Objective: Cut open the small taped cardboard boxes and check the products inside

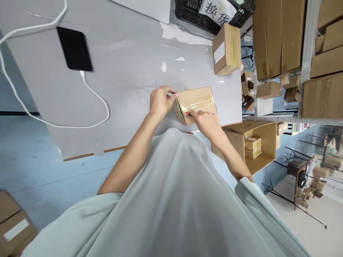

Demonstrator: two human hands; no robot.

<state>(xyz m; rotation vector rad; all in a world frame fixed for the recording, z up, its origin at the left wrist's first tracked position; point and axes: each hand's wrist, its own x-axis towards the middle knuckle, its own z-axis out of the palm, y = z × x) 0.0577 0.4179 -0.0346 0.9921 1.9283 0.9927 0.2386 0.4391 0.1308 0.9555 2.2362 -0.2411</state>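
A small cardboard box (197,98) with shiny clear tape across its top lies near the front edge of the grey table (128,107). My left hand (162,101) grips the box's left corner, thumb and fingers closed at its edge. In my right hand (207,123), closed fingers hold a small red-and-black tool (188,113) against the taped left end of the box. Most of the tool is hidden by the fingers, so its exact kind does not show.
Behind and to the right stands a second taped box (227,48), near a black crate (191,16). A black phone (75,49) with a white cable (103,103) lies at left. Below the table's right edge, a large open carton (261,166) contains small boxes. Shelves of cartons (323,94) rise at right.
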